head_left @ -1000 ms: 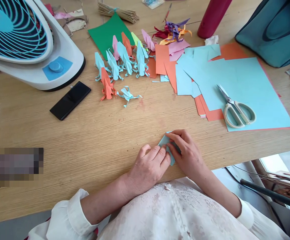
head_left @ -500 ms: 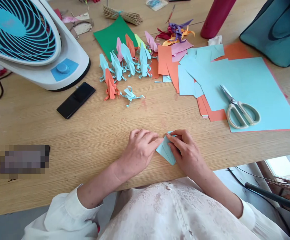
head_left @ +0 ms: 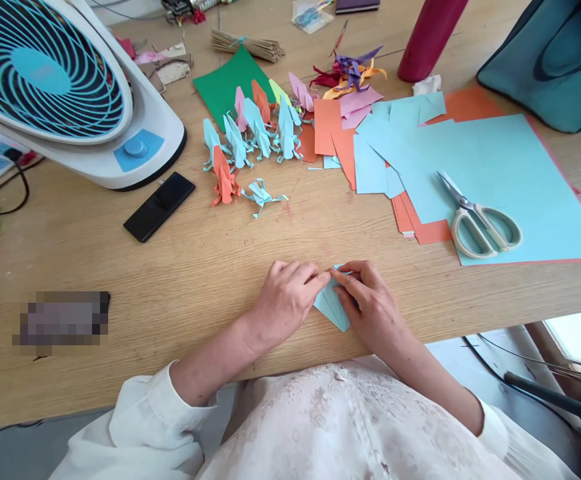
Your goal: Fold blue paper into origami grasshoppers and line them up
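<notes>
A small piece of light blue folded paper [head_left: 333, 308], creased into a pointed shape, lies near the table's front edge between my hands. My left hand [head_left: 290, 297] is closed on its upper left edge, thumb and fingertips pressed together there. From the other side my right hand [head_left: 367, 300] pinches the paper's upper right part, its fingertips close to those of my left. Both hands cover part of the paper's top. Beyond them sits a light blue origami figure [head_left: 261, 196] with thin legs, beside an orange origami figure [head_left: 225, 179]. Several more folded figures [head_left: 257, 130] stand behind.
On the right, scissors [head_left: 480, 217] rest on large light blue sheets [head_left: 535, 180] over orange paper. A black phone [head_left: 159, 207] and a white-and-blue fan [head_left: 155, 143] are at the left. Green paper [head_left: 215, 87], a dark red bottle [head_left: 430, 40] and a teal bag [head_left: 550, 73] are farther back.
The left thumb and fingertips have shifted slightly right along the paper, closer to the right fingertips. The camera view has turned a little to the left.
</notes>
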### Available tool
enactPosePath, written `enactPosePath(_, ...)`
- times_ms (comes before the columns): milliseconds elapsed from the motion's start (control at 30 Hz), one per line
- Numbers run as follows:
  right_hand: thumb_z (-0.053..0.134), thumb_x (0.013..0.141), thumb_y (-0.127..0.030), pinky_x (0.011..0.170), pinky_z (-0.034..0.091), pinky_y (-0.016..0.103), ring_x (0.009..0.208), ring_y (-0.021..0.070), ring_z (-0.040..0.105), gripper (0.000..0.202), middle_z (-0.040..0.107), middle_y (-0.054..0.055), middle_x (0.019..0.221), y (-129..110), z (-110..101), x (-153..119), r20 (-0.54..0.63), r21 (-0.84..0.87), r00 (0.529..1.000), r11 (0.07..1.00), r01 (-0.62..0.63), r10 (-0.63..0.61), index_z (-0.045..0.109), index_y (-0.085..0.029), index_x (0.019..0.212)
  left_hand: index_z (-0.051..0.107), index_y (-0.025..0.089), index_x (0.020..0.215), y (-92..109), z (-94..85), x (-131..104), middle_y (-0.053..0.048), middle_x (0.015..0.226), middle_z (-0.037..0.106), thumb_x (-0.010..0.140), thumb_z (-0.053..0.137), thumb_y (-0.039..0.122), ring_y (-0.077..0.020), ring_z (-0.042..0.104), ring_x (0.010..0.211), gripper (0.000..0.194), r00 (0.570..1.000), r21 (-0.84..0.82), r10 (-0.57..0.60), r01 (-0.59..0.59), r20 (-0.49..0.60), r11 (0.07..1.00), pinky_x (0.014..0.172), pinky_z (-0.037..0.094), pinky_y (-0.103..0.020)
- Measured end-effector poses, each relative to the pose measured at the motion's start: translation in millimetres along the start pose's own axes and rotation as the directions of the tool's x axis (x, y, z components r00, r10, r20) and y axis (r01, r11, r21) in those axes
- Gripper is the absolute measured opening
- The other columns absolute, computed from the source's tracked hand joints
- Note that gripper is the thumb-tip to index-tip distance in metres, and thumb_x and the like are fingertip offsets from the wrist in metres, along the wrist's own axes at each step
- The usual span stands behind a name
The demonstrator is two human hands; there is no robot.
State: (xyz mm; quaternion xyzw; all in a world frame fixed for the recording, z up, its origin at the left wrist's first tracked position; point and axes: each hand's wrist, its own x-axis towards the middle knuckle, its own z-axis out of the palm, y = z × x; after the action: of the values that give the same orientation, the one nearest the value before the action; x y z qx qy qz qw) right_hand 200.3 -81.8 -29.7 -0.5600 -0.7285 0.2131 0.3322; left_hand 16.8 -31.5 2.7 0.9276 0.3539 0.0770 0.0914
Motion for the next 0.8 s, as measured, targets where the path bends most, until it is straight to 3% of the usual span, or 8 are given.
enactPosePath(300, 0.045, 0.099, -0.018, 0.082, 0.056, 0.043, 0.099, 0.0241, 0.062, 0.028, 0.059, 0.014, 0.111, -1.7, -0.6, 0.1, 0.003, -0.021, 1.000, 1.000, -0.022, 0.022, 0.061, -0.020, 0.122, 0.058, 0.018, 0.123, -16.6, -12.8, 7.6, -0.006, 0.101, 0.067, 0.098, 0.047, 0.015, -0.0196, 0.057, 0.086, 0.027, 0.960, 0.259, 0.272, -0.281, 0.068, 0.924, 0.078, 0.035, -0.038)
enactPosePath(533, 0.045, 0.100, -0.019, 0.083, 0.056, 0.043, 0.100, 0.0244, 0.062, 0.029, 0.058, 0.013, 0.111, -0.8, -0.3, -0.6, 0.006, -0.021, 1.000, 1.000, -0.017, 0.017, 0.060, -0.022, 0.124, 0.060, 0.020, 0.119, -21.9, -16.6, 15.0, -0.005, 0.100, 0.067, 0.098, 0.047, 0.015, -0.0193, 0.055, 0.084, 0.025, 0.946, 0.286, 0.312, -0.325, 0.089, 0.902, 0.076, 0.034, -0.038)
enactPosePath(800, 0.048, 0.098, -0.017, 0.081, 0.056, 0.041, 0.098, 0.0239, 0.063, 0.026, 0.059, 0.013, 0.110, -1.4, -1.4, 0.5, 0.003, -0.030, 1.000, 0.999, -0.013, 0.013, 0.062, -0.018, 0.119, 0.056, 0.021, 0.128, -31.2, -16.5, 9.7, -0.005, 0.109, 0.068, 0.100, 0.043, 0.015, -0.0178, 0.055, 0.083, 0.031, 0.918, 0.304, 0.384, -0.394, 0.094, 0.867, 0.078, 0.035, -0.039)
